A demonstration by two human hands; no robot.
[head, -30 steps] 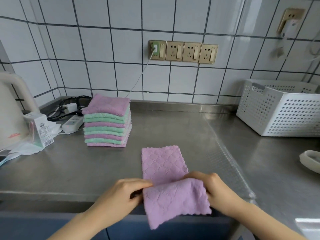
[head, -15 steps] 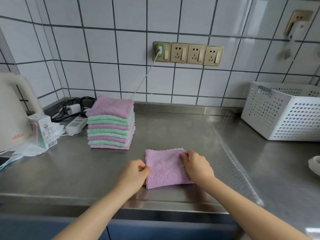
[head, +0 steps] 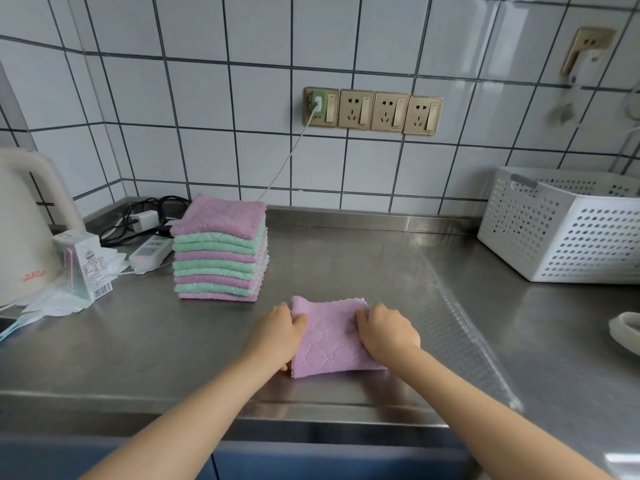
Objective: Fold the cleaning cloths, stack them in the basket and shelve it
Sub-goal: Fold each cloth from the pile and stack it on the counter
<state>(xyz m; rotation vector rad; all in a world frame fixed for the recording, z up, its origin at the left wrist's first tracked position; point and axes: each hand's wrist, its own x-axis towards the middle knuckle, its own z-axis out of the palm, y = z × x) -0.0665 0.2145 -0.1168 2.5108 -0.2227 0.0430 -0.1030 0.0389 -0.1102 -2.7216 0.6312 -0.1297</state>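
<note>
So I'm looking down at the steel counter point(head: 346, 271) and everything here is easiest to place off the folded purple cloth point(head: 330, 337), which lies flat close to the counter's front edge. My left hand point(head: 277, 336) is on the cloth's left edge, fingers curled in and pinching that edge with the thumb on top. My right hand point(head: 388, 332) sits on the cloth's right side, fingers bent and pressing down on the fabric; whether it's actually gripping the edge or just pushing on it, I can't tell from this angle.

Behind the cloth and off to its left is the stack of folded cloths point(head: 220, 247), purple and green layers with a purple one on top. It's near but clearly apart from the cloth under my hands. Further left of that there's a white power strip point(head: 150, 252), a small carton point(head: 83, 265) and a white kettle point(head: 24, 230).

The white perforated basket point(head: 561, 230) is well off to the cloth's right, back near the tiled wall point(head: 207, 116). Nothing shows above its rim.
</note>
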